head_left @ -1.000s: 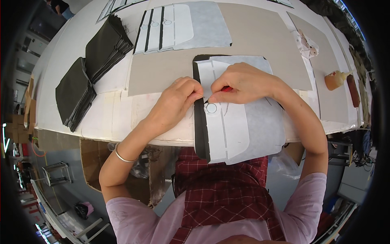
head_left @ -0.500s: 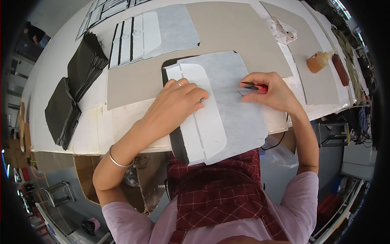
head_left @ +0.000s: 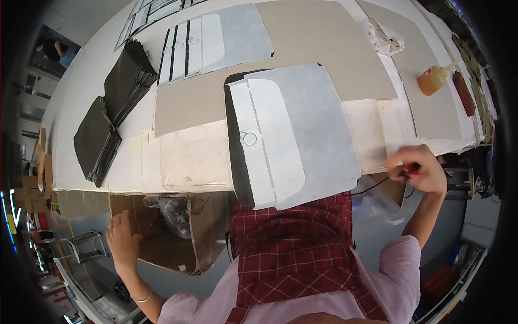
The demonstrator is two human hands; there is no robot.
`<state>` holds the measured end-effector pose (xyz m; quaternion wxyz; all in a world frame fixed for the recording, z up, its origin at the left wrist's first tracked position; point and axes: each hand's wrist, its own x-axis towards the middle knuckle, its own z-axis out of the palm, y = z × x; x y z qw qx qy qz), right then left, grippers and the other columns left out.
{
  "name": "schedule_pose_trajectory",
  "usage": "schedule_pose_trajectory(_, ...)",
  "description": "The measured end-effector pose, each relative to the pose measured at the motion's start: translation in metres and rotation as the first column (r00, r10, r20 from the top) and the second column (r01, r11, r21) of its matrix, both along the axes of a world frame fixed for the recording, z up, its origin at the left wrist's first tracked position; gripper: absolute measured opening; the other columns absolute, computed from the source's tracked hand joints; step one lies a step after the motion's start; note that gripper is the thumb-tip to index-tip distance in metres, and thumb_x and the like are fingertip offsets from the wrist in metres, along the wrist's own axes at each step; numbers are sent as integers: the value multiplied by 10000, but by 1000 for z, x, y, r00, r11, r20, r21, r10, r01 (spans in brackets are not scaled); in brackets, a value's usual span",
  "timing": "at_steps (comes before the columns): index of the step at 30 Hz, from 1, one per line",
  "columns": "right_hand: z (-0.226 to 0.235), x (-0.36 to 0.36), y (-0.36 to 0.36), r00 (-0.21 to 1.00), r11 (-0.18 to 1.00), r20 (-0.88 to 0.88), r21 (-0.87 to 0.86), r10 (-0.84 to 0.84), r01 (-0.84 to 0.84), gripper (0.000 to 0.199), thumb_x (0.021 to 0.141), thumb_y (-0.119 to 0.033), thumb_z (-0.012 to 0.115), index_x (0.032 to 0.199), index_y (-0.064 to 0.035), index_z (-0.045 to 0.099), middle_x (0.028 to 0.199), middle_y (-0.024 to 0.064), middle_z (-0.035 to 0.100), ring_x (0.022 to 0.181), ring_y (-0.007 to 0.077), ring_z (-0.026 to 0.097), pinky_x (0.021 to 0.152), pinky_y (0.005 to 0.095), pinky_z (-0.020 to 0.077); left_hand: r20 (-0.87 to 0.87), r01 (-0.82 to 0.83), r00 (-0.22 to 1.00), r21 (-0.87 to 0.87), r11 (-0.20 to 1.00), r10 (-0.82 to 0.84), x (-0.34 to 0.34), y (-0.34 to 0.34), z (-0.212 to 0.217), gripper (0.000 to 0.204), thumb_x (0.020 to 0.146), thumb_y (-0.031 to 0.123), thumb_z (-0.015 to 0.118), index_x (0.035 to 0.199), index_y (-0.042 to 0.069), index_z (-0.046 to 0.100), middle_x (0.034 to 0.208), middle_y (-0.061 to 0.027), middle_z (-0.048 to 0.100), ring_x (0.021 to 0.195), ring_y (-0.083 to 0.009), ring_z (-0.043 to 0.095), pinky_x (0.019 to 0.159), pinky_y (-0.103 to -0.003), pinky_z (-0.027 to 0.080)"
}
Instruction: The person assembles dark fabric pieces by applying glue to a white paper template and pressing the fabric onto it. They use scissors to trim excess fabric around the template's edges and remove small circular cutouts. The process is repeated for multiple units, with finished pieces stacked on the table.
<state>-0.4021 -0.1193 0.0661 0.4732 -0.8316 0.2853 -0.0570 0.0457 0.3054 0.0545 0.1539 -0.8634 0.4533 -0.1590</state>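
Observation:
In front of me a flat layered panel [head_left: 324, 129] of pale backing with a black left edge lies over the table edge, its near end by my apron. A white strip with rounded corners is fixed on it, and a small thin ring [head_left: 249, 139] shows near its left side. My left hand [head_left: 123, 240] is off the table above a cardboard box, fingers stretched out and holding nothing. To the right of the panel, my right hand [head_left: 421, 168] is closed round red-handled thread snips [head_left: 411, 169], partly hidden and blurred.
Similar panels with rings [head_left: 237, 38] lie behind on a grey board [head_left: 318, 48]. Two stacks of black pieces [head_left: 97, 137] sit at left. A bottle of amber liquid [head_left: 431, 81], a brown bar [head_left: 464, 94] and a white bag [head_left: 383, 38] are at right. The open cardboard box [head_left: 208, 232] stands below.
Both hands have left the panel: the left moved down and left beyond the table edge, the right moved right and down with the snips. The ring is now uncovered.

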Motion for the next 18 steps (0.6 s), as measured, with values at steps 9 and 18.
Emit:
schedule_pose_trajectory(9,-42,109,13,978,840,168,-507,-123,193,410,867,-38,704,1268,-88,638,829,131,661,721,281,646,679,333,507,-965,-182,-232,-79,980,-121,-70,-127,-12,394,1074,326,482,1007,1,694,723,-71,702,645,-110,672,522,-229,482)
schedule_pose_trajectory(18,-43,105,14,953,832,224,-473,-203,288,244,869,-110,737,1093,-63,653,748,120,629,623,290,573,613,364,470,-935,59,-282,208,976,216,-88,-178,-15,648,1052,534,446,1014,-65,688,712,-126,697,564,-161,691,446,-229,477)
